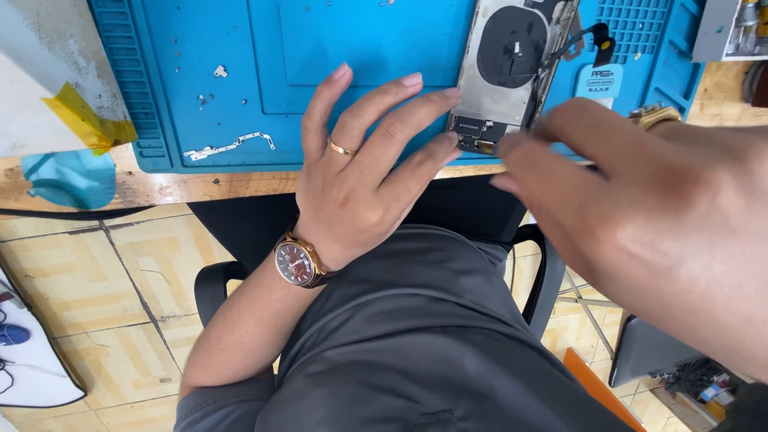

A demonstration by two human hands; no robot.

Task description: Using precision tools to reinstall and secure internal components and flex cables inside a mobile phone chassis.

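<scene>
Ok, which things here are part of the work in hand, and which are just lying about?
In use:
- opened phone housing, on the blue repair mat
- left hand, fingertips at the housing's lower edge
- right hand, blurred, reaching toward the same corner

Lying about:
- thin metal bracket on the mat
- small metal piece
- yellow tape at the bench edge

Your left hand (360, 176) carries a thin gold ring (340, 148) on the ring finger. At that wrist you wear a round wristwatch (294, 262) with a dark red dial, gold case and dark strap. Your right hand (640, 216) shows a gold watch band (654, 117) at the wrist. You wear dark grey clothing (416, 344); a grey sleeve (216, 404) ends near the left elbow.
</scene>
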